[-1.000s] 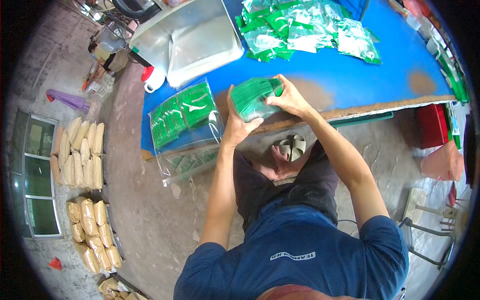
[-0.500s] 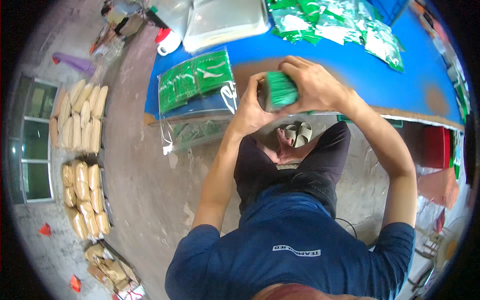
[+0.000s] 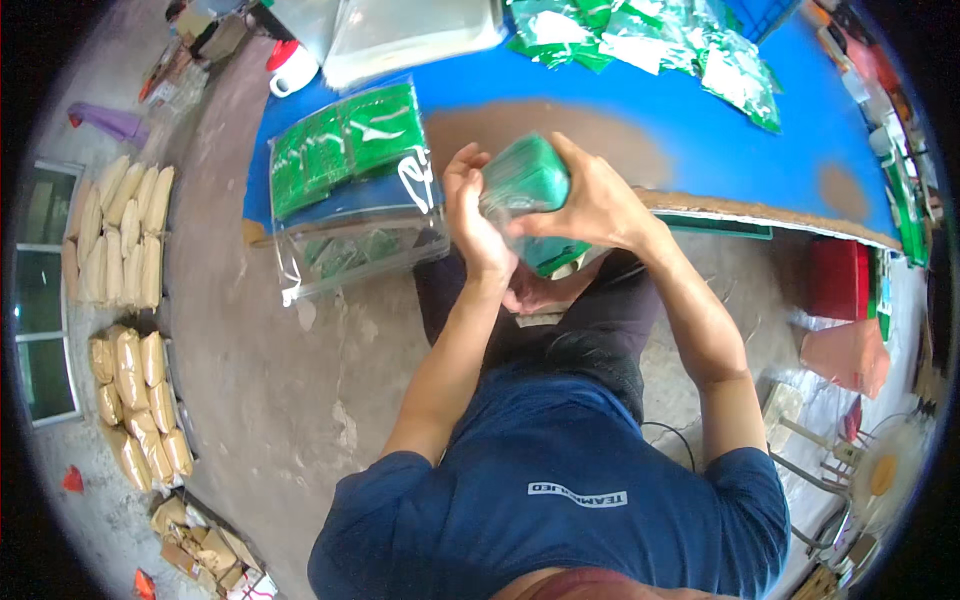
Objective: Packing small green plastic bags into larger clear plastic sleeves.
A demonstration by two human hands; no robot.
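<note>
Over the table's front edge, a block-shaped green stack (image 3: 535, 172) with a clear, shiny film on its left side is between my two hands. My right hand (image 3: 598, 203) grips it from the right, fingers over the far side and thumb across the front. My left hand (image 3: 478, 222) is curled against the left side, its palm towards the stack. Below the right hand another green part (image 3: 552, 254) shows, and I cannot tell whether it belongs to the same stack. To the left lies a large clear plastic bag (image 3: 345, 215) with flat green packets inside, its near end hanging over the edge.
The blue table (image 3: 700, 160) has worn brown patches. At its back are a pale tray (image 3: 410, 40), a white container with a red lid (image 3: 290, 68) and a heap of green-and-clear packets (image 3: 650, 45). A red box (image 3: 838, 278) stands below right; tan packages (image 3: 145, 400) are stacked at far left.
The green stack has been turned and tilted, so a smooth green face and clear film show instead of layered edges. My left fingers have loosened and straightened somewhat. The view has shifted.
</note>
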